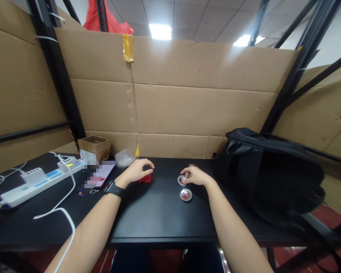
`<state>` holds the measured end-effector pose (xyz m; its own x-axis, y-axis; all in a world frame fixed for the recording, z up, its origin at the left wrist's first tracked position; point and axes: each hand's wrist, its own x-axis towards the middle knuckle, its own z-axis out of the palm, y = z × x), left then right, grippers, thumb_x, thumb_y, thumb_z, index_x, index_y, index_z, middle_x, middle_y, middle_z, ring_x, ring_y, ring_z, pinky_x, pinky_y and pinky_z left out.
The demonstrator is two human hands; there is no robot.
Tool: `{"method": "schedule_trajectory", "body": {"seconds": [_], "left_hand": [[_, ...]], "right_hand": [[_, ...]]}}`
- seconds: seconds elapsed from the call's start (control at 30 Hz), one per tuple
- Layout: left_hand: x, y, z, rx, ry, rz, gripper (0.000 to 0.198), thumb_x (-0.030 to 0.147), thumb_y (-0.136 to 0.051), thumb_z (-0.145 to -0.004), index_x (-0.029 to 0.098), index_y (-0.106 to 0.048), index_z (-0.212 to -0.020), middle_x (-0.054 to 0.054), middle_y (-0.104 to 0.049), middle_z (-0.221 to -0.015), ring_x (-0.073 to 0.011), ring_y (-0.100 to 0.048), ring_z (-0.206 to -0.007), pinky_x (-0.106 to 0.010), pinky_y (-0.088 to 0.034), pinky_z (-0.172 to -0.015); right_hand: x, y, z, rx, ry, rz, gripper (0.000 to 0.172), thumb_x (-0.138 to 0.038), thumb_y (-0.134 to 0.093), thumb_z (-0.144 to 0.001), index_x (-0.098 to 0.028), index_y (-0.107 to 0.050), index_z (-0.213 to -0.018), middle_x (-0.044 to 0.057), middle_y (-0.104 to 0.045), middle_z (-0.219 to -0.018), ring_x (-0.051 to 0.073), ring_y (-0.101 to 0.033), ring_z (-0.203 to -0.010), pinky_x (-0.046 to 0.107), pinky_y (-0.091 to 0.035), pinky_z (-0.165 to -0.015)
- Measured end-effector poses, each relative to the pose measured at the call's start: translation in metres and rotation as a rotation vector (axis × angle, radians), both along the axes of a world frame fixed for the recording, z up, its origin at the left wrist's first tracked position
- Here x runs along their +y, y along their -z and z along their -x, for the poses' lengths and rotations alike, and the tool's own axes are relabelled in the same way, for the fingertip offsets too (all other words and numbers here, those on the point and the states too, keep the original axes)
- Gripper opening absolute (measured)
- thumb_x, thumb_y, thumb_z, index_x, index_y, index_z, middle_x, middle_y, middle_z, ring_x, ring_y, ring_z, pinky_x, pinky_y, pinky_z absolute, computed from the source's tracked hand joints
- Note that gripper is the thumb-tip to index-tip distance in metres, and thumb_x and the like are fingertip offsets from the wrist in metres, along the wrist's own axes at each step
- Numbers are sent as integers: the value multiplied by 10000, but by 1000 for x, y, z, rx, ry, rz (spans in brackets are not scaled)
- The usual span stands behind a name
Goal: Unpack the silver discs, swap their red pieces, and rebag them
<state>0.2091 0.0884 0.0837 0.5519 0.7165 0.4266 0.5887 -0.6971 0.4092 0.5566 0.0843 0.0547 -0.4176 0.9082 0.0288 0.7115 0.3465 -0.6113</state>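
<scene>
My left hand (138,170), with a black watch on its wrist, rests on the black table (159,216) with fingers curled over a small heap of red pieces (145,179). My right hand (195,175) reaches over a small round silver dish (181,180) with something red in it, fingertips pinched at its rim. What they pinch is too small to make out. A second silver dish (185,195) holding a red bit sits just in front of it.
A large black backpack (269,174) lies on the right. At the left are a white power strip (36,182) with a white cable (65,204), a phone (99,176), a small cardboard box (94,148) and a clear plastic bag (124,157). Cardboard walls stand behind.
</scene>
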Motion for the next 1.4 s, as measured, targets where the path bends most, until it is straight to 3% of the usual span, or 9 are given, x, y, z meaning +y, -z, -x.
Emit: {"method": "schedule_trajectory", "body": {"seconds": [0.13,0.27,0.47,0.6,0.8,0.87,0.97,1.2,1.4], "left_hand": [[-16,0,-29,-65,99,-5,199,309,-566,-890,216,-717,-981,-35,-732,-964,-175,-666,-875,-278,-496,-832],[-30,10,-61,-132,161,64,217,263,-527,-919,233,-693,-1056,-24,-728,-918,-152,-665,-798,-248,-504,-755],[-30,17,-74,-324,130,80,177,264,-555,-917,206,-671,-1037,-45,-715,-952,-155,-669,-833,-252,-517,-761],[-28,13,-68,-355,109,102,130,281,-599,-893,191,-675,-948,-42,-706,-893,-155,-662,-792,-255,-511,-731],[-29,9,-65,-376,226,168,168,317,-611,-898,183,-647,-993,-43,-705,-897,-155,-660,-783,-248,-495,-693],[-29,9,-66,-373,205,127,134,293,-616,-891,182,-655,-954,-37,-706,-876,-153,-652,-778,-249,-487,-703],[-27,13,-68,-409,161,92,91,224,-582,-889,184,-658,-917,-33,-711,-868,-152,-656,-792,-255,-491,-736],[-19,25,-70,-466,155,188,168,157,-565,-844,177,-661,-980,-60,-733,-956,-176,-700,-862,-272,-527,-786],[-16,14,-56,-295,110,28,182,248,-537,-921,203,-705,-976,-51,-734,-956,-170,-677,-857,-274,-508,-802]], "right_hand": [[-3,1,11,109,-10,60,284,-251,-765,-691,-156,-727,-956,16,-694,-685,151,-636,-597,233,-467,-560],[-10,-3,34,350,42,29,173,-260,-667,-782,-170,-669,-929,6,-664,-664,153,-645,-521,237,-485,-481],[-20,1,81,758,10,19,267,-279,-721,-757,-215,-515,-914,3,-671,-898,160,-705,-584,243,-523,-502],[-28,0,95,880,-61,69,387,-395,-778,-747,-215,-447,-834,-7,-660,-855,181,-722,-669,269,-548,-582],[-35,-9,96,893,-58,73,500,-470,-857,-639,-208,-473,-823,15,-652,-916,175,-686,-670,265,-501,-535],[-34,-9,96,881,-43,36,493,-477,-857,-635,-204,-496,-829,8,-642,-904,147,-650,-636,245,-465,-511],[-31,-7,96,880,-40,-17,461,-452,-856,-650,-203,-525,-852,-8,-626,-891,133,-632,-679,258,-493,-600],[-29,-4,99,882,-5,-80,462,-397,-866,-635,-215,-536,-901,2,-594,-983,119,-618,-725,286,-524,-711],[-26,-1,99,754,10,-191,494,-387,-851,-635,-225,-565,-1004,18,-643,-981,147,-636,-754,262,-497,-641]]}}
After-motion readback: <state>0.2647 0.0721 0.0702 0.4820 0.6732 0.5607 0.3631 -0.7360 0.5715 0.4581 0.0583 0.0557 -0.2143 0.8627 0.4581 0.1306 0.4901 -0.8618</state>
